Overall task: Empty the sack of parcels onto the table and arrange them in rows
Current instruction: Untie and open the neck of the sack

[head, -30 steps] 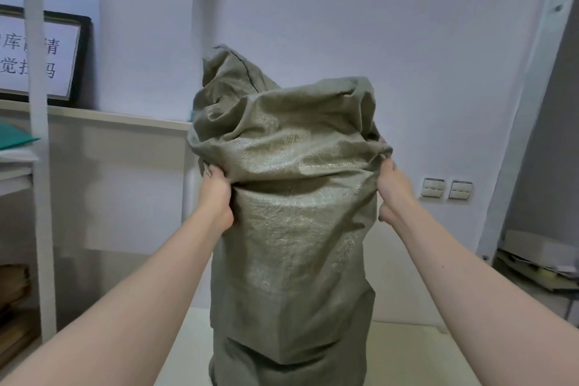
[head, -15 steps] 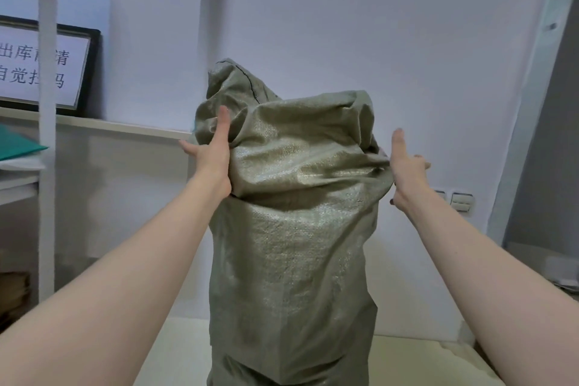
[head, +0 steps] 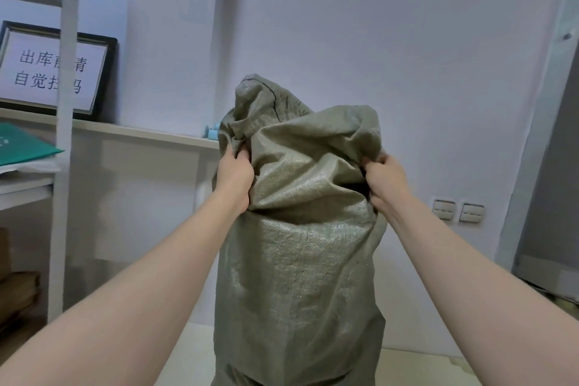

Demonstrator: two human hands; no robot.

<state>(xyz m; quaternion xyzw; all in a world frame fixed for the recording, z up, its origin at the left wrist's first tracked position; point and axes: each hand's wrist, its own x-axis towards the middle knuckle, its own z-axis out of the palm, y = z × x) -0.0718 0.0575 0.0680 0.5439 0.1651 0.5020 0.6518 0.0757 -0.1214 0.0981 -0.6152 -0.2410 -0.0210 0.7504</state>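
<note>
Head-worn view, forward, near sack [head: 297, 244]

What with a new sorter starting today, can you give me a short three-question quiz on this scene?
1. True or false: both the left hand and the right hand grip the upper part of the green sack.
2. Where does the framed sign stand? A: on the ledge to the left of the sack. B: on the floor. C: on top of the sack.
3. How many parcels lie in view on the table?
Key: 1 true. 2 A. 3 none in view.
</note>
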